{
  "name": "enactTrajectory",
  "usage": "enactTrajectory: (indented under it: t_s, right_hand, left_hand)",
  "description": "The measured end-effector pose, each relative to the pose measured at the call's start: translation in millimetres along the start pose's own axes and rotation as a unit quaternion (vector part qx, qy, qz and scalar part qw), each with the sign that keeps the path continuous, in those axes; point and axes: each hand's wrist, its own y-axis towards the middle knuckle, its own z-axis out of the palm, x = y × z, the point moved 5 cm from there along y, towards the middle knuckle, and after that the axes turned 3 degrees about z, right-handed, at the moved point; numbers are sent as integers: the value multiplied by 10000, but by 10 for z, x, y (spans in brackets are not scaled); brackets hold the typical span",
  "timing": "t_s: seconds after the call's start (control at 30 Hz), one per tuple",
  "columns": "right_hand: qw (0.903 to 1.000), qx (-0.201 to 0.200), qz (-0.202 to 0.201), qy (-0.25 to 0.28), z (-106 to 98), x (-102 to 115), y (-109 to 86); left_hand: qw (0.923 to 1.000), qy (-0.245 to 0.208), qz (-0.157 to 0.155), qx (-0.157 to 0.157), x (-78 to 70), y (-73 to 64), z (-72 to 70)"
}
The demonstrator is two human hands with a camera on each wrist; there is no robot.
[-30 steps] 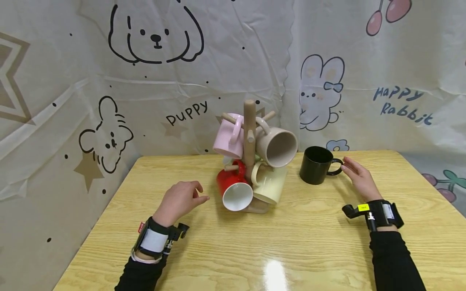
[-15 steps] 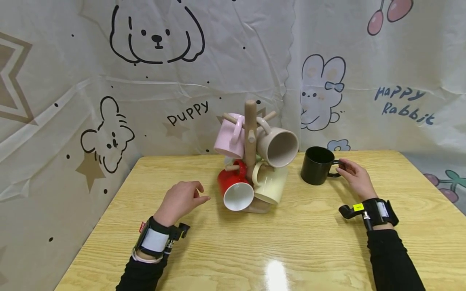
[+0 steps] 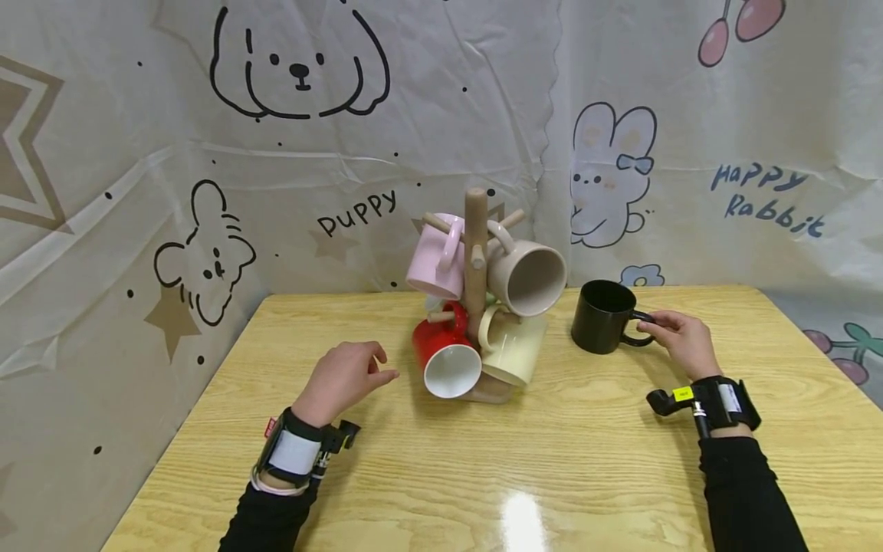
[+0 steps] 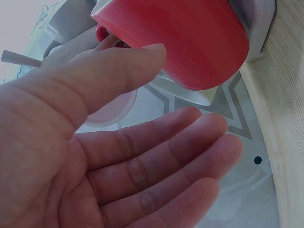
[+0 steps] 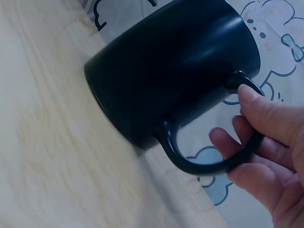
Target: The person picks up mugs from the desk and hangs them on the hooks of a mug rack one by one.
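Observation:
At the right of the table stands a black mug, upright, with its handle turned to the right. My right hand grips that handle; in the right wrist view the thumb lies on its upper part and fingers pass through the loop. Left of the wooden mug rack, my left hand holds nothing, its fingers relaxed. Nearest to it is a red mug, hung on a lower peg with its white mouth facing forward. In the left wrist view the red mug shows just beyond the thumb.
On the rack also hang a pink mug, a beige mug and a pale yellow mug. A printed curtain hangs behind the wooden table.
My right hand has moved in from beside the black mug's handle and taken hold of it. The mug's handle has turned slightly toward the front. The left hand stays in place.

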Motion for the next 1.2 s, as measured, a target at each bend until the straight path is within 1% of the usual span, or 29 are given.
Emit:
enactTrajectory:
  t_s: [0.07, 0.2, 0.3, 0.33, 0.43, 0.57, 0.63, 0.67, 0.73, 0.8, 0.83, 0.87, 0.9, 0.97, 1.07, 1.13, 1.2]
  right_hand:
    - [9999, -75, 27, 105, 24, -89, 48]
    - [9994, -81, 213, 266, 2, -101, 57]
    - [9983, -150, 412, 390, -58, -42, 34]
    - [9977, -223, 426, 485, -70, -76, 54]
    - [9945, -651, 556, 602, -83, -344, 199]
    - [9911, -1156, 573, 313, -56, -819, 451]
    - [9909, -1223, 545, 160, -54, -952, 527]
    - [9907, -1245, 537, 94, -48, -992, 555]
    - [9909, -1232, 517, 159, -52, -1020, 579]
    - [9908, -1218, 498, 304, -82, -953, 552]
    - [9906, -1184, 529, 441, -106, -874, 515]
    - [9907, -1141, 522, 525, -142, -766, 466]
    - [9890, -1149, 539, 755, -177, -646, 405]
    - [9890, -1086, 495, 878, -263, -334, 254]
    - [9905, -1014, 430, 818, -389, 62, 26]
    - [9930, -973, 362, 564, -455, 225, -94]
    - [9941, -917, 348, 470, -505, 288, -172]
  left_hand:
    - [10000, -14, 11, -7, 1, 4, -4]
    - [10000, -33, 45, -34, 3, 3, -17]
    - [10000, -36, 40, -42, 6, 1, -27]
    - [10000, -41, 33, -41, 7, 1, -30]
    - [10000, -59, 17, -39, 7, -1, -36]
    - [9999, -61, 44, -78, 9, -14, -39]
    - [9999, -59, 58, -101, 12, -21, -39]
    - [9999, -54, 55, -106, 19, -26, -43]
    - [9999, -51, 47, -112, 31, -37, -53]
    - [9999, -50, 28, -99, 42, -46, -64]
    - [9999, -44, 23, -100, 45, -51, -71]
    - [9999, -31, 21, -103, 48, -54, -77]
    - [9999, -28, 13, -115, 51, -57, -84]
    - [9999, -17, 7, -154, 52, -60, -95]
    - [9999, -40, 21, -164, 46, -59, -94]
    - [9999, -68, 9, -148, 41, -59, -85]
    - [9999, -93, -13, -121, 41, -58, -71]
